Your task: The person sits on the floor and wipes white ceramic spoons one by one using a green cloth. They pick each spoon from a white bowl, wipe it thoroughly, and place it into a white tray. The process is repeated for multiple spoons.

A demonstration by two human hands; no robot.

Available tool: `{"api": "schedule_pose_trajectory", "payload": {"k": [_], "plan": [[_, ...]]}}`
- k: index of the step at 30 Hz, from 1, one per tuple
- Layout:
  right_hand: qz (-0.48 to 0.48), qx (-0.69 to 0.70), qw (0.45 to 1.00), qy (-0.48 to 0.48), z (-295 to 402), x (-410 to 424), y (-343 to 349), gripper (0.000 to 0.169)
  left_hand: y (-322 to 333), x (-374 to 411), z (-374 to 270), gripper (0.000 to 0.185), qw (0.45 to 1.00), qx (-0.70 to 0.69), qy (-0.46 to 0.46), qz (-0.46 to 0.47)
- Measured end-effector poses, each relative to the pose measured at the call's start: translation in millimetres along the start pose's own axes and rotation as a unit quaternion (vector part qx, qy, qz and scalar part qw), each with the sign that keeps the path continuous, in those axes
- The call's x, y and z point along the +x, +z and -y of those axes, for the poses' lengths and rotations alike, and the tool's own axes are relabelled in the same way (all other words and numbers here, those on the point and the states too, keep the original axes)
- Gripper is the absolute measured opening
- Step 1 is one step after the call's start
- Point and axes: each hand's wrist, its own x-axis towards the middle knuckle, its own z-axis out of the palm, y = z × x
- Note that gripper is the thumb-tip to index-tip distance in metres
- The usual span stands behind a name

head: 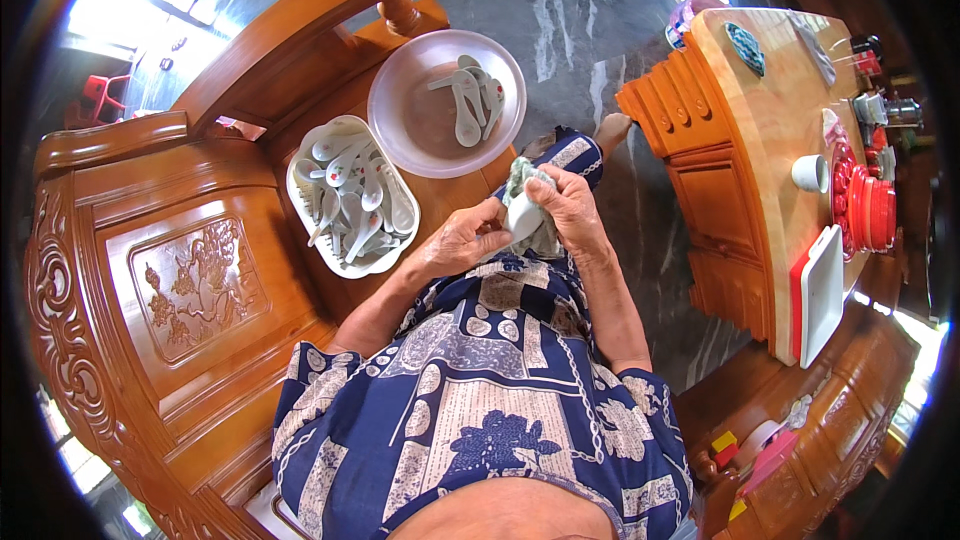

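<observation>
Above my lap, my left hand (466,240) pinches the lower end of a white soup spoon (523,219). My right hand (568,204) presses a grey-green cloth (520,174) against the spoon's upper part, which the cloth and fingers partly hide. To the left, a white plastic basket (293,187) holds many white ceramic spoons (341,169), some with red floral prints. Beyond my hands stands a round whitish plastic basin (409,139) with several more spoons (466,116) lying towards its right side.
A carved wooden bench (210,292) runs along my left. On the right, a wooden table (780,127) bears a white cup (810,173), a white tray (821,300), red plastic containers (870,214) and a blue patterned cloth (745,49). Dark marble flooring (637,255) lies between.
</observation>
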Motion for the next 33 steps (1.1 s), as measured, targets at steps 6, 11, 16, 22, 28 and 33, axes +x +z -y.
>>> {"api": "schedule_pose_trajectory", "payload": {"k": [6, 11, 16, 22, 28, 33], "plan": [[-0.099, -0.095, 0.989, -0.061, -17, 5, 15, 0.023, 22, 2, 5, 0.017, 0.985, -0.14, -0.029, -0.101], [-0.112, -0.188, 0.959, -0.181, -30, 0, 25, 0.029, 28, 12, 0, 0.011, 0.984, -0.003, 0.043, -0.175], [-0.133, -0.306, 0.896, -0.292, -21, -7, 34, 0.023, 30, 18, 1, 0.025, 0.964, 0.077, 0.122, -0.225], [-0.103, -0.025, 0.984, -0.143, -30, -6, 20, 0.012, 24, 12, 13, 0.016, 0.971, 0.089, 0.111, -0.19], [-0.161, 0.089, 0.979, -0.085, -22, 1, 24, 0.02, 23, 10, 10, 0.01, 0.978, -0.183, -0.026, -0.101], [-0.207, 0.107, 0.968, -0.092, -21, -2, 34, 0.026, 26, 21, 21, 0.011, 0.92, -0.363, -0.024, -0.146]]}}
